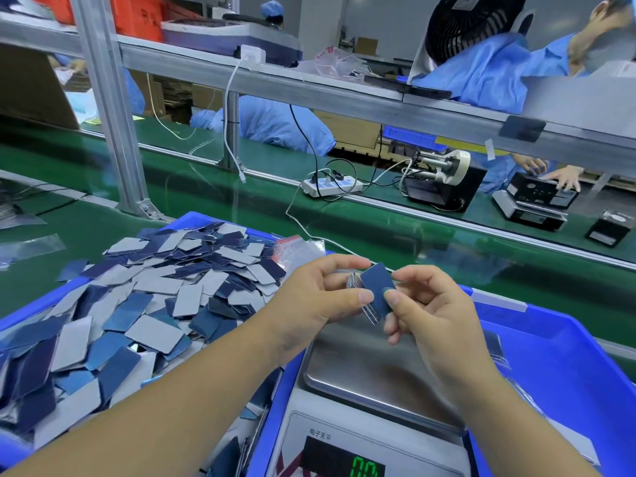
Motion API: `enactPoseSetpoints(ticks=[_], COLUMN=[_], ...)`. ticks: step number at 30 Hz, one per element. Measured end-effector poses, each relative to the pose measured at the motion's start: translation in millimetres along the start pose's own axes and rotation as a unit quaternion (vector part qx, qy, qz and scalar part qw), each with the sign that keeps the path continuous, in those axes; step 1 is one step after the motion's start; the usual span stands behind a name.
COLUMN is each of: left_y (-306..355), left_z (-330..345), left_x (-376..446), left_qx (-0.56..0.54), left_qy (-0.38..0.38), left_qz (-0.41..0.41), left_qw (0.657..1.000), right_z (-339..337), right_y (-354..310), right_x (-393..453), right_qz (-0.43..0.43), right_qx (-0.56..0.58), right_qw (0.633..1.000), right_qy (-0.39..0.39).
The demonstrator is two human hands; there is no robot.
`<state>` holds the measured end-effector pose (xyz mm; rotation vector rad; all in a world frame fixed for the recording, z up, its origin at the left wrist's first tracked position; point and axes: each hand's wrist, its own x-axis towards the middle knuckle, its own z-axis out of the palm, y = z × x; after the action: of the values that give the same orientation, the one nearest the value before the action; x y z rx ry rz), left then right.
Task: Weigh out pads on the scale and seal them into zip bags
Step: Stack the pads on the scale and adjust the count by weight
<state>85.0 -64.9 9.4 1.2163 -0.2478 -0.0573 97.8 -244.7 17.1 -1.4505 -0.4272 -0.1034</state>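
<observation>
Green conveyor matting (213,201) runs across a factory line framed in aluminium, with blue-gowned workers seen at stations beyond it. Nearest the camera, a blue bin (568,346) holds a digital scale (371,390), whose steel pan (364,359) carries nothing and whose green display (366,467) appears to show zeros, though its lower part is cut off by the frame edge. To the left, a second blue tray (192,216) is heaped with loose pads (155,297), some lying blue face up and others grey face up; clear zip bags with red strips (296,247) are seen at its far corner. Above the pan, a small stack of pads (373,294) is held on edge between both hands. The left hand (309,304) is curled round the stack, with its thumb pressed to the front face; the right hand (426,311) is pinching the front blue pad between thumb and forefinger, as though that pad were being peeled away or counted off. The step in hand is judged to be the gathering of a portion, with weighing not yet begun. For the next move, the stack would need to be laid flat on the pan and both hands lifted clear, so that a true reading can be taken before a bag is fetched.
</observation>
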Motion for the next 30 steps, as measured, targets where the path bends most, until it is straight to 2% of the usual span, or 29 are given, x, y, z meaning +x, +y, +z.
enactPoseSetpoints(ticks=[5, 12, 18, 21, 24, 26, 30], left_y=[0.3, -0.5, 3.2, 9.3, 13.0, 14.3, 16.2], left_z=[1.9, 2.1, -1.4, -5.7, -10.7, -11.3, -9.6], left_x=[-1.6, -2.4, -0.2, -1.7, -5.9, -7.5, -9.5], left_qx=[0.001, 0.011, -0.004, -0.044, -0.033, -0.036, -0.028], left_qy=[-0.006, -0.005, 0.008, -0.028, -0.088, -0.107, -0.119], left_qz=[0.007, -0.013, -0.038, -0.089, -0.136, -0.156, -0.171], left_qw=[1.000, 1.000, 0.999, 0.995, 0.986, 0.981, 0.978], right_z=[-1.1, -2.7, -8.4, -15.4, -14.5, -11.4, -12.8], right_y=[2.6, 7.8, -0.7, -8.8, -6.9, -4.7, -4.0], right_x=[0.0, -0.2, -2.0, -3.3, -2.9, -2.6, -2.4], right_qz=[-0.008, -0.127, -0.164, -0.194, -0.205, -0.211, -0.188], right_qx=[-0.089, -0.268, -0.307, -0.355, -0.404, -0.405, -0.378], right_qw=[0.996, 0.954, 0.933, 0.901, 0.861, 0.859, 0.879], right_qy=[-0.014, -0.039, -0.089, -0.157, -0.233, -0.232, -0.223])
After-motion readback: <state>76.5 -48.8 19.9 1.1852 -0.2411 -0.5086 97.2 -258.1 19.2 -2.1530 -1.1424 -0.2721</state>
